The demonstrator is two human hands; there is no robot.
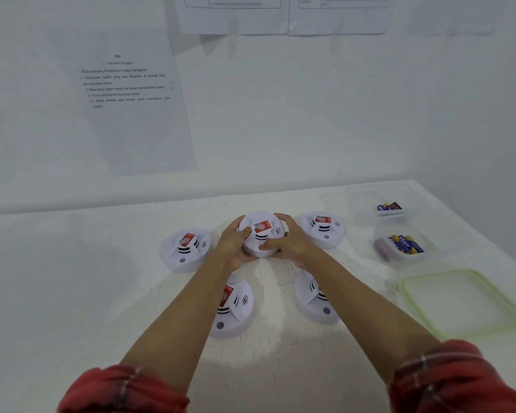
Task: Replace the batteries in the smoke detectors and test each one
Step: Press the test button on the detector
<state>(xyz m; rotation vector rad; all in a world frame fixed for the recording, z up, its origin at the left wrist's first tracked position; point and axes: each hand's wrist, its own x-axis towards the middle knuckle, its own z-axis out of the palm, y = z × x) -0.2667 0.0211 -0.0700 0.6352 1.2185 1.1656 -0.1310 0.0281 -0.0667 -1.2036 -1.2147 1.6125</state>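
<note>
Hands: my left hand (pixel 231 244) and right hand (pixel 292 242) grip the middle smoke detector (pixel 261 232), one either side.
Detector: face up, squarely between my palms; likely needs turning over.
Batteries (pixel 407 244): further right, nearer my right hand.

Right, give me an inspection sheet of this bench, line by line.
Surface: white table, paint worn in the middle.
Job's things: centre detector in hand; left detector, right detector, near-left detector and near-right detector lie around it; batteries in far tub and near tub.
Clutter: green-rimmed lid, flat, right of the detectors.
Grippers: left hand and right hand grip the centre detector's sides.
Cables: nothing seen.
Surroundings: white wall with printed sheets stuck up.
</note>
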